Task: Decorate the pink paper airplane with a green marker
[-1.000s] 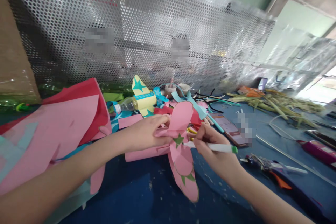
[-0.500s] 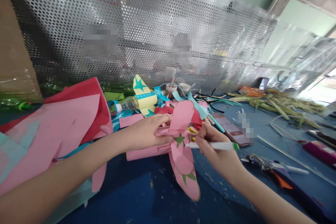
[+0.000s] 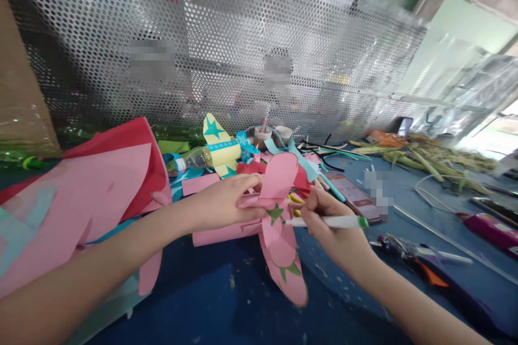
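Note:
My left hand is closed on a pink paper cutout with rounded, petal-like or wing-like lobes, joined to a rolled pink paper piece. A dark green star marks its middle, and another green star shape shows partly on the lower lobe. Between the fingers of my right hand is a white marker pen with a green end. Its tip is at the paper just right of the middle star. My left fingertips are partly hidden behind the paper.
Large pink and red paper sheets lie at left. Behind the cutout is a bottle decorated with yellow paper and stars. A phone, a glue gun and a purple bottle lie at right. Perforated metal panels stand behind.
The whole view has shifted very slightly. Both hands keep their holds, and the marker tip stays near the middle star.

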`<state>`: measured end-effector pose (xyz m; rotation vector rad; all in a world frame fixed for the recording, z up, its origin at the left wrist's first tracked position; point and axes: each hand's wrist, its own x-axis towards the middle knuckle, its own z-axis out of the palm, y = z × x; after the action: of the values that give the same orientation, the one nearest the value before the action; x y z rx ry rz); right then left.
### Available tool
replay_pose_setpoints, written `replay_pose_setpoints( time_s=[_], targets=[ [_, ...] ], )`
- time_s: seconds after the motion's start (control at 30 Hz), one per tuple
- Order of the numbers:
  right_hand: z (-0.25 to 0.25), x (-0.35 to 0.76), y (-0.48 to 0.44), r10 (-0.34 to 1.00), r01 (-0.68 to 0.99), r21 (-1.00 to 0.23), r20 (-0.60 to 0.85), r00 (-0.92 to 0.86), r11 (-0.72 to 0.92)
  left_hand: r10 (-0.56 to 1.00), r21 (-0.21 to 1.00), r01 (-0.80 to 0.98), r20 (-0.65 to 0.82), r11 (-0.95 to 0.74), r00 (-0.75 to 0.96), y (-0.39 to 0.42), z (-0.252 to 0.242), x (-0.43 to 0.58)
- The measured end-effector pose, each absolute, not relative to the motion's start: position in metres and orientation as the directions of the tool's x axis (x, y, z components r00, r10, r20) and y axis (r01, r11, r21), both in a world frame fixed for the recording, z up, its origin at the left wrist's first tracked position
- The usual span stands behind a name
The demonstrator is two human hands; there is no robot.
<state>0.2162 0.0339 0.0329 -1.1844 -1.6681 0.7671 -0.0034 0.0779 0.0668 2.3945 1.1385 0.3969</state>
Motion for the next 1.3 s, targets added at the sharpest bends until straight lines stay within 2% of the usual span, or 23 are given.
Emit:
replay_pose_setpoints(
  time_s=[0.37, 1.3],
  targets=[
    [0.0339, 0.2162, 0.034, 0.934, 0.388, -0.85, 0.339, -0.114, 0.356, 0.755, 0.503, 0.616, 0.12, -0.606, 0.645, 0.0795, 0.0626, -0.0062],
    [0.0354, 0.2179, 0.0346, 0.934, 0.39, -0.85, 0.34, -0.109, 0.354, 0.751, 0.508, 0.611, 0.116, -0.607, 0.65, 0.0809, 0.064, -0.0057]
  ],
)
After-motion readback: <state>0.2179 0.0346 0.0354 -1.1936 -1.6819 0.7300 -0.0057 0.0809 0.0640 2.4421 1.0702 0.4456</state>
